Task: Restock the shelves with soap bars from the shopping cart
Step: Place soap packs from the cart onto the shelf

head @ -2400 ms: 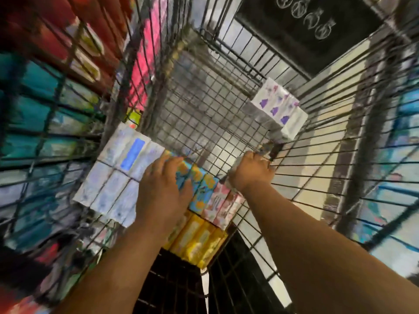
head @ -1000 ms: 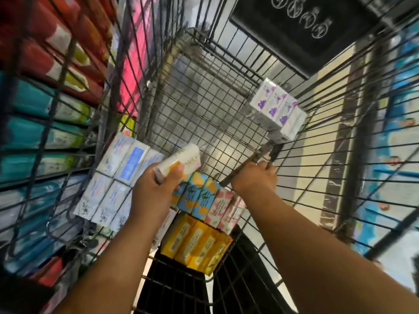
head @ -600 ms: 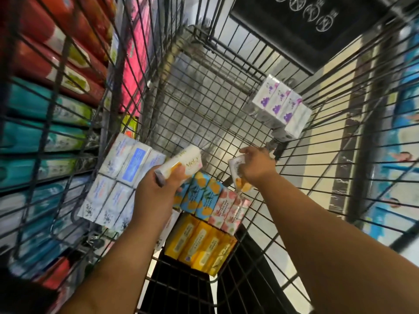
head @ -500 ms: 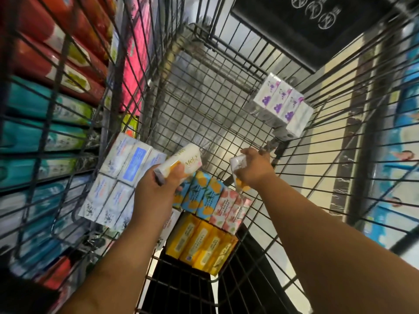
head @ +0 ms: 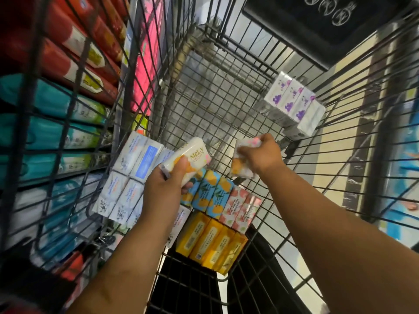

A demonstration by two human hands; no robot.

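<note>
Gripping a white MeLy soap bar (head: 191,155), the left hand (head: 162,196) holds it above the stacked packs (head: 213,197) at the near end of the shopping cart (head: 217,91). The right hand (head: 264,155) clutches an orange-and-pink soap bar (head: 240,166) just beside it, over the wire floor. Purple-flowered packs (head: 294,103) sit in the far right corner.

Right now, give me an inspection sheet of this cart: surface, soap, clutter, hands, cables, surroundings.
Surface: wire shopping cart, tiled floor visible through the mesh.
Job's things: yellow packs, blue-orange packs, pink packs and white packs at the near end; purple-flower packs in the far right corner.
Clutter: nothing seen.
Hands: left hand grips a white MeLy bar; right hand holds a second bar, both above the packs.
Cables: nothing seen.
Surroundings: stocked shelves left; dark mat ahead.
</note>
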